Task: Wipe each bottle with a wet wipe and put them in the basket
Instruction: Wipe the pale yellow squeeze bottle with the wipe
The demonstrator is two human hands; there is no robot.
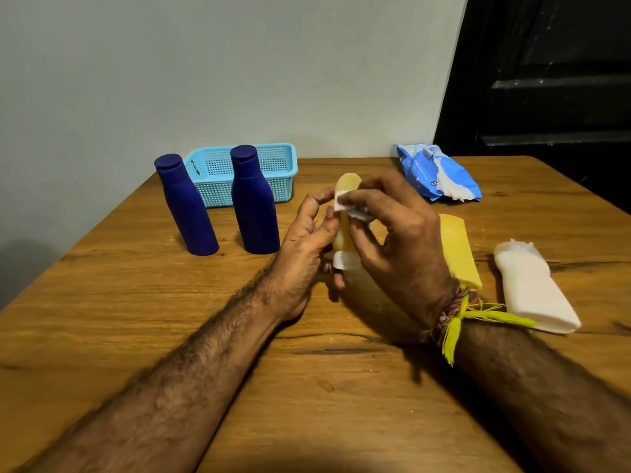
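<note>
My left hand [309, 240] grips a small yellow bottle with a white cap [345, 233], held cap-down above the table. My right hand [392, 233] pinches a white wet wipe [343, 201] against the upper part of that bottle. Two dark blue bottles [186, 206] [254, 203] stand upright at the left. Behind them sits the light blue basket [218, 158], with nothing visible inside. A second yellow bottle [459, 247] lies on the table behind my right wrist. A white bottle [532, 288] lies at the right.
A blue and white wet wipe pack [437, 172] lies open at the back right of the wooden table [307, 387]. A pale wall runs behind the table. A dark door stands at the far right.
</note>
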